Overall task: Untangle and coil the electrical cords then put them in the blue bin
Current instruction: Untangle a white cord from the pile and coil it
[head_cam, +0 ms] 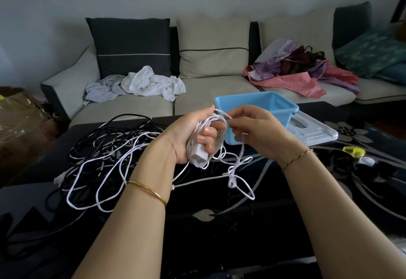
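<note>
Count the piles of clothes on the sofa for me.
2. A white and grey pile lies on the left seat of the sofa. A red and purple pile lies on its right seat. Any beyond the frame's edges cannot be seen.

No writing, brand, number or sign can be read anywhere in view. The white plug block (200, 154), held just below the curled fingers (206, 135) of the left hand (186, 138), is too blurred to show any marking. The blue bin (282, 113) just beyond the fingertips shows only plain plastic.
</note>
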